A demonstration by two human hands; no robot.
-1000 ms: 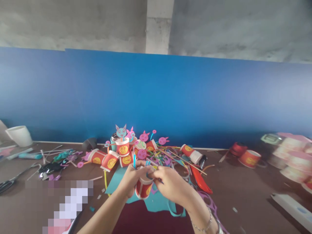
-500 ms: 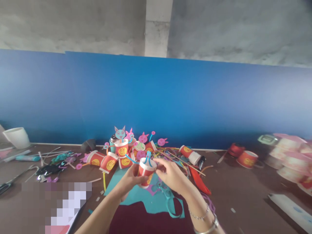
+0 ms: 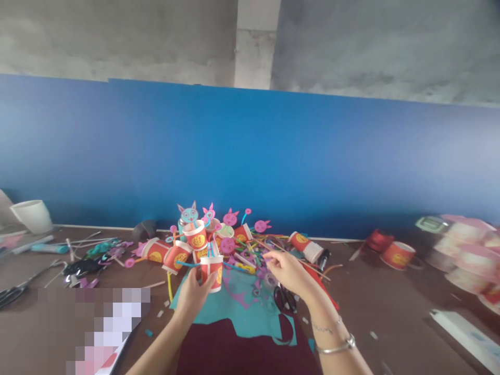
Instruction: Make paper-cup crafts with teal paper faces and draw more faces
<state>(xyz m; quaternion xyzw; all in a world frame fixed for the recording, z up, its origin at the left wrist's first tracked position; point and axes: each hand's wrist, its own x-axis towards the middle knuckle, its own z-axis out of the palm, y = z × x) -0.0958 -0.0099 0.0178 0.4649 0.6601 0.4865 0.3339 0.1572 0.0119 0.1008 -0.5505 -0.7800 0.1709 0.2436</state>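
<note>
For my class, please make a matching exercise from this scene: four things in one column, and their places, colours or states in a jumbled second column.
Things
1. Left hand
2. Right hand
3. Plain white cup
4. Cut sheet

Places, colours or states
A. raised, with no cup in its grasp
B. teal, with an uneven near edge
C. gripping a red cup that has blue straws in it
D. at the far left, by the blue panel

Right pairs: 1-C, 2-A, 3-D, 4-B

Left hand [image 3: 193, 292] wrapped in a grip, right hand [image 3: 286, 269] apart, fingers loosely bent
</note>
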